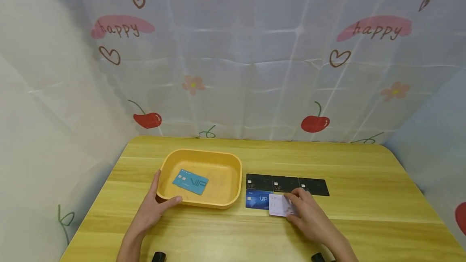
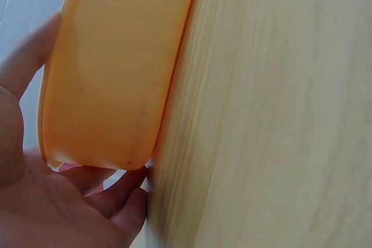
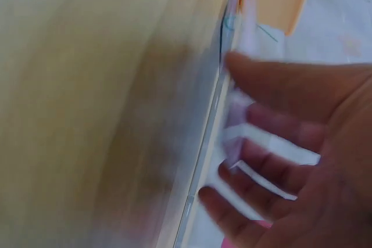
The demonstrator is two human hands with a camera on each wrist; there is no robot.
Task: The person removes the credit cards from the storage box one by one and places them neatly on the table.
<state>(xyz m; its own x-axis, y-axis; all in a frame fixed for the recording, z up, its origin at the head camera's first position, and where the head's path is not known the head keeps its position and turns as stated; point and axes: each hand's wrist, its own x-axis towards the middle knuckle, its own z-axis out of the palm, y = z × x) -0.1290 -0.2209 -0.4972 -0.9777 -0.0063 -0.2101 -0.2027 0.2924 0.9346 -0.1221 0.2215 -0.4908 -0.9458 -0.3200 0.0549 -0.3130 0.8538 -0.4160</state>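
Observation:
My left hand (image 1: 148, 210) grips the near left corner of a yellow plastic basin (image 1: 237, 181), its thumb along the front rim and its fingers at the left side. A light-blue VIP card (image 1: 191, 182) lies inside the basin. My right hand (image 1: 309, 215) pinches a white card (image 1: 278, 206) between thumb and fingers. That card overlaps the right end of a dark-blue VIP card (image 1: 256, 200). Behind them is a row of black VIP cards, left (image 1: 259, 182), middle (image 1: 285, 183) and right (image 1: 318, 187). In the right wrist view the white card (image 3: 235, 117) is blurred.
The cards and basin are on a yellow wood-grain table (image 1: 349, 229). A white curtain (image 1: 247, 100) printed with cherries and hearts hangs behind its back edge. Two small black objects, left (image 1: 159, 256) and right (image 1: 318, 257), show at the bottom edge.

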